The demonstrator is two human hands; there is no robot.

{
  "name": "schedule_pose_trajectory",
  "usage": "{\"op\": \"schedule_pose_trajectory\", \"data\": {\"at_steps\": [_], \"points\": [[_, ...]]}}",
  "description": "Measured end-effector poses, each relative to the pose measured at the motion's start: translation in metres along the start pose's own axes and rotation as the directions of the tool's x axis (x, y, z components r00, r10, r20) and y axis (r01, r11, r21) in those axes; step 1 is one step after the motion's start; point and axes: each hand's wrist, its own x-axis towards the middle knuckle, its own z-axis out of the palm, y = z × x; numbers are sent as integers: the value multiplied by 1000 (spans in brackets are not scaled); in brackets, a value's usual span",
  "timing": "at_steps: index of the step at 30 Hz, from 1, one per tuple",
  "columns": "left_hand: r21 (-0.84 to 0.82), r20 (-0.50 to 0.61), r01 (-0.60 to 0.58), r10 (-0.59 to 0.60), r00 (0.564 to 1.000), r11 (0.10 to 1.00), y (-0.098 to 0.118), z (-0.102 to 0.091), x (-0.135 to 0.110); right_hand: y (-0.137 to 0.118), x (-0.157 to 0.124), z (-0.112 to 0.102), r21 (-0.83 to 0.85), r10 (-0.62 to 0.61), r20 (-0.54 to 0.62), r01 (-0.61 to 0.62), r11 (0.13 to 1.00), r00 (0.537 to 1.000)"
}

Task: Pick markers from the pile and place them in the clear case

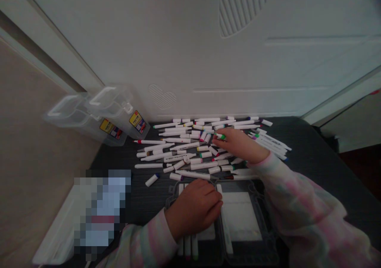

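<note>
My left hand (198, 204) is over the left half of an open clear plastic case (272, 236). Its fingers are curled, with the tips against a white marker (226, 232) that slants along the case's middle. Several white markers (187, 246) lie side by side in the case, partly under that hand. Farther back, my right hand (238, 141) reaches into a spread of loose white markers (205, 166) and caps. Between its thumb and fingers is a small white piece with a green end, apparently a marker cap (220, 136).
Two clear plastic boxes (114, 135) with yellow labels stand at the back left of the black table (315, 180). At the left front lies a pale flat object (59, 228), partly pixelated. A white panelled door (184, 41) rises behind the markers. A lone cap (152, 180) lies left of the case.
</note>
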Motion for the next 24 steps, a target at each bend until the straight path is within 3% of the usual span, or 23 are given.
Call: {"op": "schedule_pose_trajectory", "data": {"at_steps": [3,6,12,24], "points": [[6,-4,-5,5,1000,1000,0,0,0,-7,-5,3,59,-135,80,131,990,988],[12,-1,-5,5,1000,1000,0,1,-1,-12,-7,10,41,-192,142,188,981,971],[1,12,8,-8,1000,1000,0,2,-1,-15,-7,15,-47,-176,162,186,981,971],[12,8,4,-5,1000,1000,0,0,0,-11,-6,12,79,-169,93,162,984,981]]}}
